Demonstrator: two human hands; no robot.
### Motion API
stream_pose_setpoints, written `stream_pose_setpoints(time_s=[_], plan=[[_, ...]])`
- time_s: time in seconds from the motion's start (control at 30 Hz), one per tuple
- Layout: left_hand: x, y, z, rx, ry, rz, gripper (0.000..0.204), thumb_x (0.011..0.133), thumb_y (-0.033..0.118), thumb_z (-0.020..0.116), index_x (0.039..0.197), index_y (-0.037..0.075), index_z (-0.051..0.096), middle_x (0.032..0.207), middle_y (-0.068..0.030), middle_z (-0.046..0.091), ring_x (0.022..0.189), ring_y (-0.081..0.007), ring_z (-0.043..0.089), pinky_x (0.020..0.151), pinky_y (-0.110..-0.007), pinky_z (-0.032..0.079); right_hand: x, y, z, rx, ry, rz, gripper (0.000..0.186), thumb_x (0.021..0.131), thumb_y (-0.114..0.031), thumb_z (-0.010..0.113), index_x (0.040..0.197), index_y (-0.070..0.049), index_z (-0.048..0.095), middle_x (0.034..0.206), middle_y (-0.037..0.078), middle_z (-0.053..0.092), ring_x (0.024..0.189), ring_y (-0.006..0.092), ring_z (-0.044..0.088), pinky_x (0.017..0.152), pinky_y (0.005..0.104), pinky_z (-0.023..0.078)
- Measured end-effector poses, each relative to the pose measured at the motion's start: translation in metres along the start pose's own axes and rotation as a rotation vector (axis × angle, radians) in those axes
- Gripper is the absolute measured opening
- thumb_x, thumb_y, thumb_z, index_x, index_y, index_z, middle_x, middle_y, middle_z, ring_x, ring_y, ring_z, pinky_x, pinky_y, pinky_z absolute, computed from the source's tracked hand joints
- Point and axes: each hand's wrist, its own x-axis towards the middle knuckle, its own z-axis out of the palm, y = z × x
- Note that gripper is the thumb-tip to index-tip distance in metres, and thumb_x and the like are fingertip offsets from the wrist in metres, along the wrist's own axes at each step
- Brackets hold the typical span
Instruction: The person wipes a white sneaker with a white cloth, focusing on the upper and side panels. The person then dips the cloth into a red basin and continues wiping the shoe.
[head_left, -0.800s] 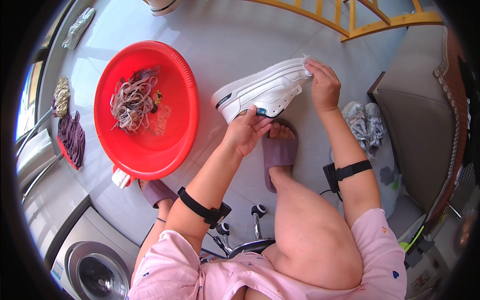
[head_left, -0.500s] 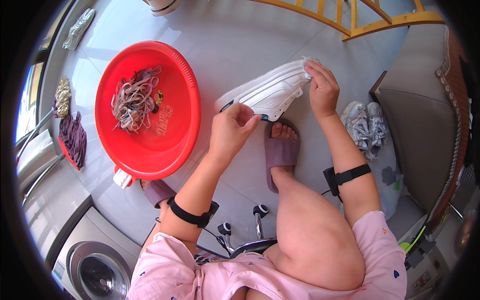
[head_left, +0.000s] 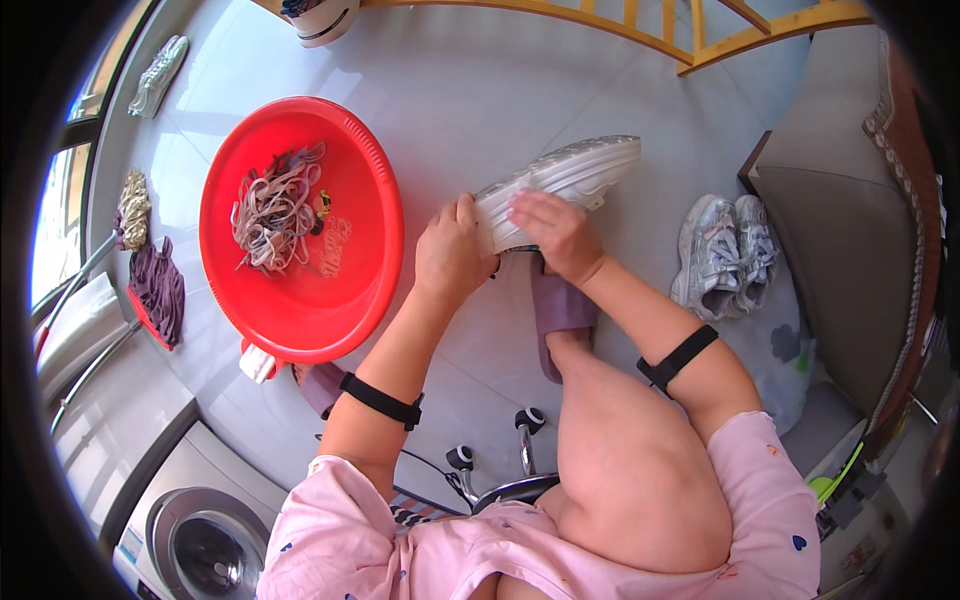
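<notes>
A white sneaker is held up in front of me, its sole edge turned upward and its toe pointing to the far right. My left hand is closed around the heel end. Against the side of the sneaker, near the heel, my right hand presses with its fingers together; the thumb is hidden, and whatever lies under the fingertips cannot be made out. Left of the sneaker stands a red basin with a tangled heap of wet-looking pale shoelaces in it.
A pair of grey-white sneakers stands on the right by a grey sofa. Another light shoe lies far left, near mop heads. Wooden rails and a white pot are at the back; a washing machine is lower left.
The sneaker has turned, with its sole edge now tipped up. My right hand has moved from the toe leftward to the heel side; my left hand has shifted onto the heel.
</notes>
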Motion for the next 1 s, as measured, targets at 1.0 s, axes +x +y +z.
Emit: stream_pose_setpoints(time_s=[1.0], plan=[[-0.017,0.017,0.028,0.001,0.114,0.004,0.078,0.056,0.024,0.080,0.122,-0.003,0.047,0.102,-0.0156,0.061,0.085,-0.0326,0.064,0.074,-0.038,0.054,0.010,0.041,-0.041,-0.140,-0.113,-0.175,0.018,0.074,-0.004,0.061,0.090,-0.003,0.069,0.099,0.006,0.069,0.094,0.0230,0.064,0.079,0.0330,0.055]])
